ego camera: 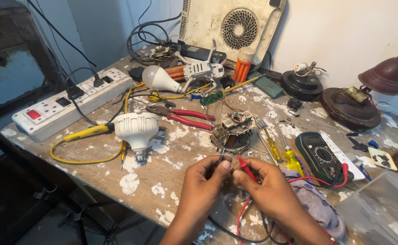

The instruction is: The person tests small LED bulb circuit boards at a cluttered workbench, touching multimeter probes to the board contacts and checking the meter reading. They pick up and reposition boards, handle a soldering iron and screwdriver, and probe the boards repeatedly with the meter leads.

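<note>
**Probes meet at the table edge**

Both hands are drawn together near the table's front. The right hand pinches a red probe, its long axis slanting up-left toward the left hand, which pinches a thin dark probe tip (hard to make out). The motor winding sits just beyond the fingertips, the green multimeter off right.

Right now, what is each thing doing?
Left hand: pinching a thin wire end.
Right hand: holding red probe.
Multimeter: lying flat, leads attached.
Big bulb: on its side, unlit.
Pliers: lying shut.
Power strip: plugs in.
</note>
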